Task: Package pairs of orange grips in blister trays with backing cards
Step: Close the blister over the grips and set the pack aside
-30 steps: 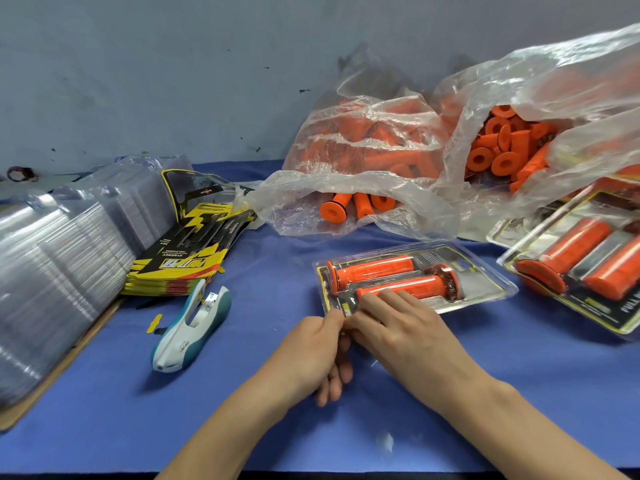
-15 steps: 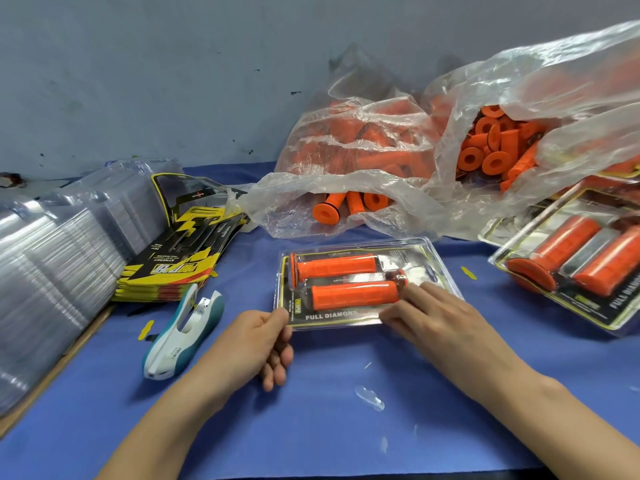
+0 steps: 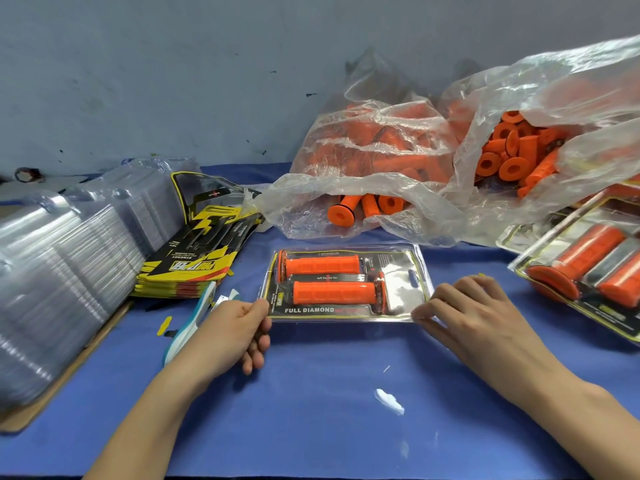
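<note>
Blister pack (image 3: 346, 285) now squared at frame centre; left hand (image 3: 235, 332) pinches its lower-left corner, right hand (image 3: 474, 313) fingertips press the lower-right edge.

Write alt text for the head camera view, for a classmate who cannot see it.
A person's left hand pinches the left edge of a blister pack holding two orange grips on a blue table, while the right hand touches its right corner. Behind lie clear bags of loose grips, with backing cards and empty trays at left.
</note>
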